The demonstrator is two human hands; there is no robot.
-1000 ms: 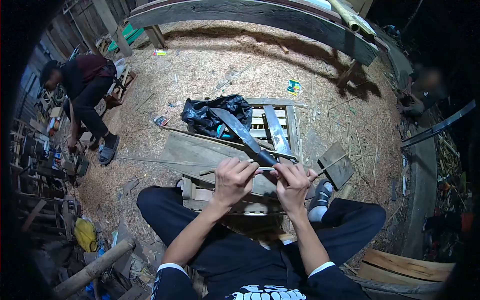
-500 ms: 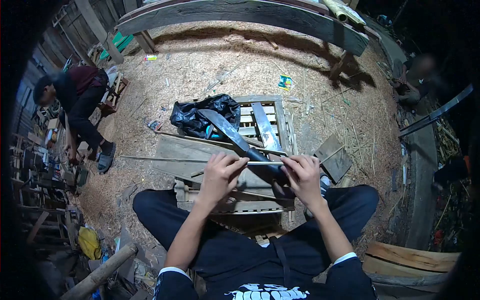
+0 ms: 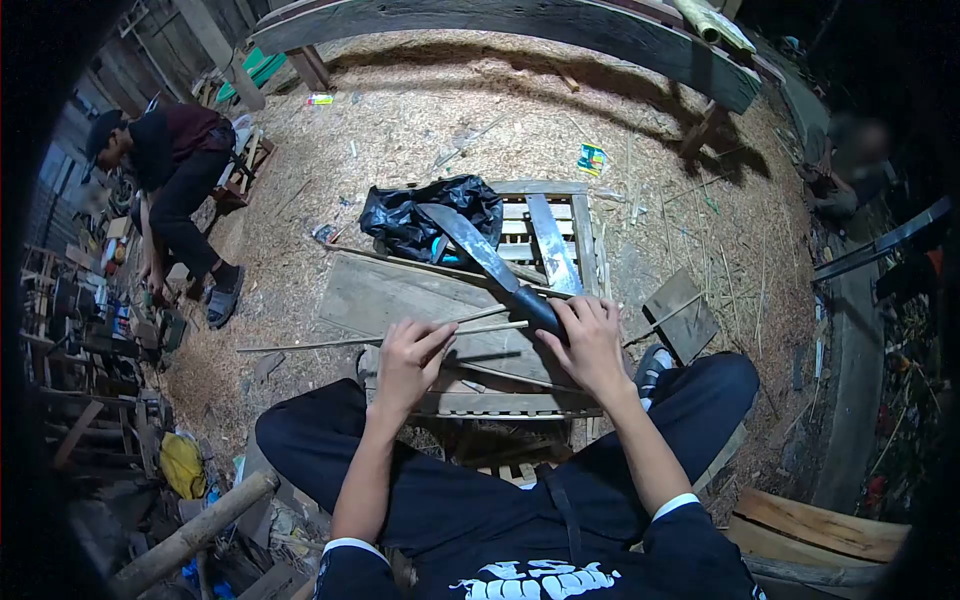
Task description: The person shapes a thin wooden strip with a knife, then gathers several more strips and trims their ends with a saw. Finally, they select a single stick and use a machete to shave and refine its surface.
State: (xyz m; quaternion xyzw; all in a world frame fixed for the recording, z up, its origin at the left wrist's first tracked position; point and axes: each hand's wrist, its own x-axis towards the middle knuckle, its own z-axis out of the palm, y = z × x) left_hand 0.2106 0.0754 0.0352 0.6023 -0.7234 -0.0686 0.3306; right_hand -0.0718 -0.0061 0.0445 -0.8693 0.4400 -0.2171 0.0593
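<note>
My left hand is closed on a thin stick, which sticks out far to the left and a little to the right of the fingers. Close by on the right, my right hand rests at the dark handle of a large knife; its fingers bend over the handle end. The knife's blade points up and left across a black plastic bag. Grey boards lie on a wooden crate below both hands. A second flat blade lies on the crate's slats.
A heavy beam spans the far side. One person bends over at the left, and another person sits at the right. A loose board lies right of the crate. A round pole stands at the lower left.
My right hand has let go of the stick and moved to the knife handle. My left hand still holds the stick, now lower and further left. The whole view has shifted slightly.
</note>
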